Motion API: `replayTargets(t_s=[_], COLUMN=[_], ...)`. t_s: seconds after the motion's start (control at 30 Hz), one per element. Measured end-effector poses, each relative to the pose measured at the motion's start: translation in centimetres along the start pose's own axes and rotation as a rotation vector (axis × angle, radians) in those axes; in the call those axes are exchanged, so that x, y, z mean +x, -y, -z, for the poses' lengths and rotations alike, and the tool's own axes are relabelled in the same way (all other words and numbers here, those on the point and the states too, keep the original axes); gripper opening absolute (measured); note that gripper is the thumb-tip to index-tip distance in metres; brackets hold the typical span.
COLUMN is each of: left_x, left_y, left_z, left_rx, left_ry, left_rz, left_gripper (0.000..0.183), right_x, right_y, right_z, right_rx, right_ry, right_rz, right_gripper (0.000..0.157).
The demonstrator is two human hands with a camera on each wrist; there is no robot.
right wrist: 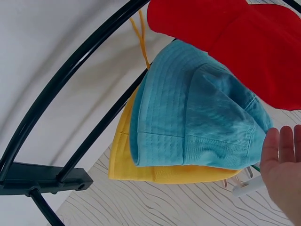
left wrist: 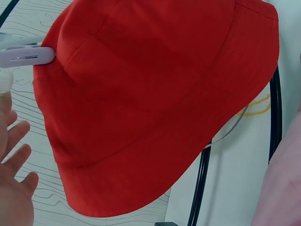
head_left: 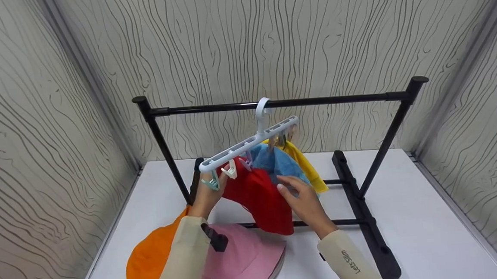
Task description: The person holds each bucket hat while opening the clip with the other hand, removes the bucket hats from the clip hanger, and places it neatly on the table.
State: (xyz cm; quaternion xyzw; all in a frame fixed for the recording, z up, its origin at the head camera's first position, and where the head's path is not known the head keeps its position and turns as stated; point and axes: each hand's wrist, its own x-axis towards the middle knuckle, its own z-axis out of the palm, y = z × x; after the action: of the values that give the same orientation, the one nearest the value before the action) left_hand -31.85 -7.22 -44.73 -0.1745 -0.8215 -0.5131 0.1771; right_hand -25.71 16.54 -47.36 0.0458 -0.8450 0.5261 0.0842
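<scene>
A red bucket hat [head_left: 263, 199] hangs from a lilac clip [left wrist: 28, 56] on a white clip hanger [head_left: 232, 151]. My left hand [head_left: 211, 195] is at the hanger's near end, beside a pale green clip [head_left: 211, 180] and a white clip [head_left: 229, 170]; its fingers [left wrist: 19, 132] are spread left of the red hat. My right hand [head_left: 304, 201] stands with loosely extended fingers at the red hat's right side, fingertips close to the blue bucket hat [right wrist: 202, 113]. Behind that hangs a yellow hat [head_left: 311, 170], partly covered by the blue one.
The hanger hooks over the top bar [head_left: 336, 100] of a black rack. A pink bucket hat [head_left: 243, 260] and an orange hat [head_left: 150, 257] lie on the white table [head_left: 425, 215] at the near left, partly under my left sleeve. The rack's right foot [head_left: 367, 218] stands beyond my right hand.
</scene>
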Motion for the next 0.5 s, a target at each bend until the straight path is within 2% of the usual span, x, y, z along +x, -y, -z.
replayTargets(t_s=[0.17,0.4,0.5], left_x=[0.0,0.1,0.0], left_y=[-0.3,-0.7,-1.0], left_z=[-0.2,-0.5,-0.6], left_rx=[-0.009,-0.016,-0.01], left_ry=[0.045,0.094,0.123], left_rz=[0.062,0.041,0.059], left_gripper=[0.038,0.045,0.048], right_x=[0.3,0.7,0.8], right_y=[0.4,0.9,1.1], right_z=[-0.3,-0.7,-0.7], right_rx=[-0.006,-0.023,-0.04], right_ry=[0.011,0.027,0.027], right_rz=[-0.026,0.015,0.02], right_gripper=[0.042,0.047,0.048])
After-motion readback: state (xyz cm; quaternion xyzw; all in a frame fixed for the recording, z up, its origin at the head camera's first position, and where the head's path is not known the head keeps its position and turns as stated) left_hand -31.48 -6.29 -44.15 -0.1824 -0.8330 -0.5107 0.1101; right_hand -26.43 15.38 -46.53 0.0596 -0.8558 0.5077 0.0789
